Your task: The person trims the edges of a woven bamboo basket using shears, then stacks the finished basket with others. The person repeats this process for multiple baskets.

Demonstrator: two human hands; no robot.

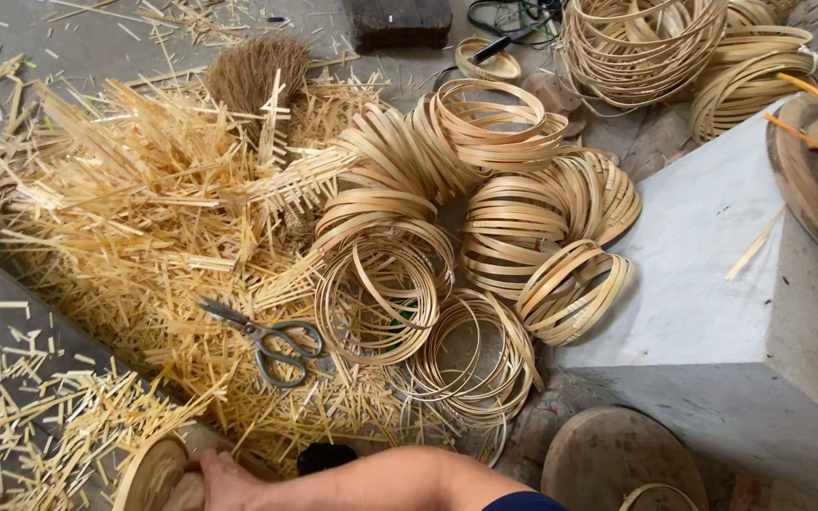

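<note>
On floor | 1 scissors | hands: 1 visible, gripping 1 wooden disc

A: Fig. shows? 
B: One hand at bottom edge, w/ forearm across the frame; which hand can't be told. It rests on a round wooden disc, fingers curled at its rim.

A: Nearby? 
B: Scissors, closed, lie on a heap of bamboo offcuts, just above the hand. Right of them, stacked bamboo hoops, overlapping.

A: Further right? 
B: Grey block, one thin strip on top. Second disc on the floor below it. More hoops at top.
</note>
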